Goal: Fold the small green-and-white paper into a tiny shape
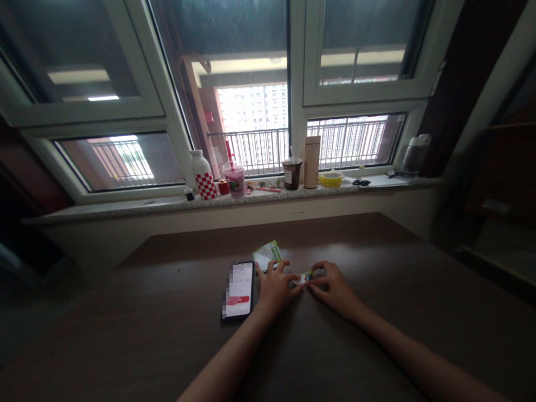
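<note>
A small white piece with yellow-green and dark blue colouring (305, 277) is between my two hands, low over the brown table (176, 335); its exact kind is too small to make out. My left hand (276, 282) pinches its left side with thumb and fingertips. From the right, the bent fingertips of my right hand (333, 283) close on its other side. A flat green-and-white printed card or packet (268, 254) lies just beyond my left hand, which partly covers it. Left of that hand, a phone (238, 291) with a lit screen rests face up.
Along the stone windowsill (159, 205) stand a red-checked white bottle (205, 176), a pink drink cup (235, 181), a dark drink cup (292, 174), a tan flask (312, 162), a yellow tape roll (330, 179) and a clear jug (414, 156). Windows rise behind.
</note>
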A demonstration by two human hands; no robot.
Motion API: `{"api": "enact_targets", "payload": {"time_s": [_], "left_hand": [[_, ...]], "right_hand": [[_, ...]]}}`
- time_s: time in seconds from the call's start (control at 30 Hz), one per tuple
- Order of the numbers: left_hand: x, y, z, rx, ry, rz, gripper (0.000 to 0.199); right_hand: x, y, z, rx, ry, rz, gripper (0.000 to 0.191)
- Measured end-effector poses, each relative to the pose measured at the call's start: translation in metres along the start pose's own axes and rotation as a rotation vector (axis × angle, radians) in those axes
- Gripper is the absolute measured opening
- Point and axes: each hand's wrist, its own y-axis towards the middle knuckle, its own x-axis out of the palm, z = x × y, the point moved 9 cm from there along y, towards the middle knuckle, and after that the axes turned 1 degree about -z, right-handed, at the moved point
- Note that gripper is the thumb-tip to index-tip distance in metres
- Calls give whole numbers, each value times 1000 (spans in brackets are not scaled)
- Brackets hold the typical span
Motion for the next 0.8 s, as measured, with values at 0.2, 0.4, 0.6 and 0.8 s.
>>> {"api": "enact_targets", "payload": {"time_s": [0.2,0.4,0.6,0.8], "left_hand": [[-1,0,1,6,6,-1,22],[-2,0,1,-10,7,-17,21],[-3,0,2,-15,17,-23,22],[-2,-1,2,-9,20,-9,22]], "right_hand": [[-3,-1,2,83,-81,0,14],[-8,-1,7,154,-139,14,16],[-14,-1,6,189,-220,55,21],[-17,-2,7,242,-285,66,21]]}}
